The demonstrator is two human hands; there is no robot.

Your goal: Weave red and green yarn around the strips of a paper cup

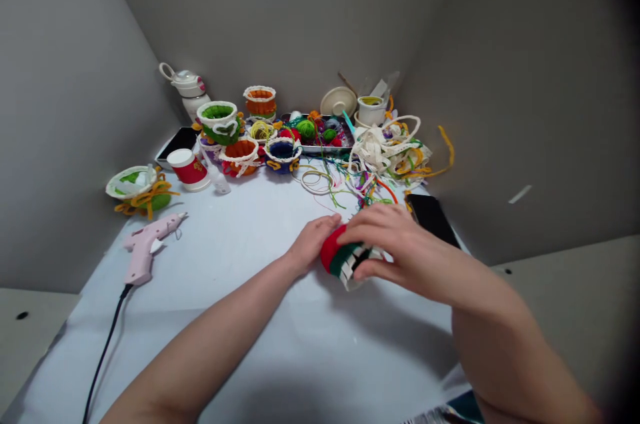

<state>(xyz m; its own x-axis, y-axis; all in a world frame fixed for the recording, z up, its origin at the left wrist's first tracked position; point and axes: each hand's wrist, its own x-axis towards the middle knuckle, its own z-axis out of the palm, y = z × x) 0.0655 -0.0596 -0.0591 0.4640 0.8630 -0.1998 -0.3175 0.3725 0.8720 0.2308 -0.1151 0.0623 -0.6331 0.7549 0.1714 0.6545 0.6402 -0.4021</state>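
Near the middle of the table I hold a small yarn-wrapped cup [341,259], red toward its base and dark green below a rim of white strips. The cup is tilted, with its rim turned toward me and to the right. My left hand [316,243] grips it at the red end from the left side. My right hand [383,237] curves over the top, fingers on the red yarn and thumb at the white-stripped rim. Part of the cup is hidden behind my right hand.
A pink glue gun [147,247] with a black cord lies at left. Several yarn-covered cups [240,156] stand at the back left, by a red paper cup [189,169]. A yarn tray [325,147] and tangled trims [385,151] lie behind. A black phone [433,217] rests at right.
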